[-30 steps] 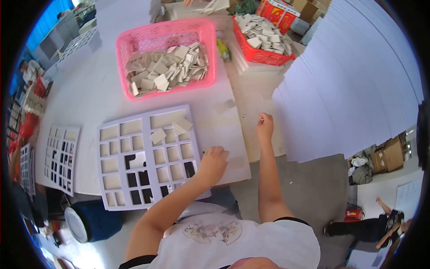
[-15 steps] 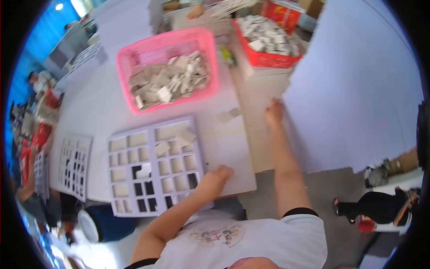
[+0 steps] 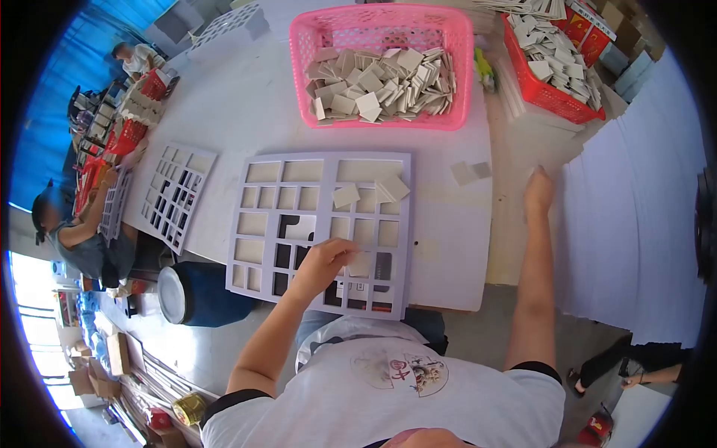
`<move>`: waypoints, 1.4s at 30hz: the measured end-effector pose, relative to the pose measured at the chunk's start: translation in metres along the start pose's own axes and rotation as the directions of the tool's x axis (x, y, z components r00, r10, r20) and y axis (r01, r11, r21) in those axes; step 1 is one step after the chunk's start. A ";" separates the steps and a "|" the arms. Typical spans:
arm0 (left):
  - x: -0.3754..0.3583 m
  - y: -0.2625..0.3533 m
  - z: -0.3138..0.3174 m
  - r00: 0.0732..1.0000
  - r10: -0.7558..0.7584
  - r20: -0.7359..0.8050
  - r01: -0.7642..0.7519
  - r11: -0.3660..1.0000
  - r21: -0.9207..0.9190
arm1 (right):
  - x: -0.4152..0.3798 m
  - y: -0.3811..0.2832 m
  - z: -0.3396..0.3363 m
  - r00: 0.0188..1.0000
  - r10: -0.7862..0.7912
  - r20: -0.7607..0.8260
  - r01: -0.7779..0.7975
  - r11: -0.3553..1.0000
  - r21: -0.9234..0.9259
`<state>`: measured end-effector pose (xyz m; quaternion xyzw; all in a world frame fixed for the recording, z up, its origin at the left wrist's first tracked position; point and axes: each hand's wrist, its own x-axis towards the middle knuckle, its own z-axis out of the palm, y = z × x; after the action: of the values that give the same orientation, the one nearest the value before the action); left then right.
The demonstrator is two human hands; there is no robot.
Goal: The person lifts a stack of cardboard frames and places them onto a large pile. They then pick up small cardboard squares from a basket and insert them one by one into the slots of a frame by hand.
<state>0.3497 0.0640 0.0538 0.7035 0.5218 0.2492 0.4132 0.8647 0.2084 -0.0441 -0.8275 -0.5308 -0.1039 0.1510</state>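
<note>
My left hand (image 3: 326, 263) is over the lower middle of a pale lilac grid frame (image 3: 407, 224), its fingers pinched together beside a beige square piece (image 3: 361, 266) lying in a cell. Whether anything is between those fingertips is hidden. Many of the frame's cells hold beige pieces; several lower ones show dark. Loose beige squares (image 3: 346, 196) lie on its upper right part. My right hand (image 3: 538, 196) rests at the left edge of a large stack of pale sheets (image 3: 627, 216), fingers curled. What it may hold cannot be made out.
Beyond the frame stands a pink basket (image 3: 382, 123) of beige pieces, with a red basket (image 3: 556, 101) of similar pieces at upper right. Two loose squares (image 3: 469, 172) lie on the table. Another grid frame (image 3: 178, 196) and a blue barrel (image 3: 205, 293) are leftward. A co-worker (image 3: 86, 228) sits at far left.
My left hand has moved from the frame's lower right edge inward over its cells. My right hand stays beside the sheet stack. The camera view has shifted, showing more on the left.
</note>
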 end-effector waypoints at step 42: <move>-0.059 -0.041 -0.042 0.977 -0.192 -0.088 0.167 0.957 -0.237 | -0.239 -0.220 -0.121 0.797 -0.531 0.288 0.056 0.539 0.840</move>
<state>0.2760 0.0269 0.0461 0.5861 0.5734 0.3075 0.4829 0.5644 0.0483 0.0205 -0.5587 -0.6756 0.3437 0.3364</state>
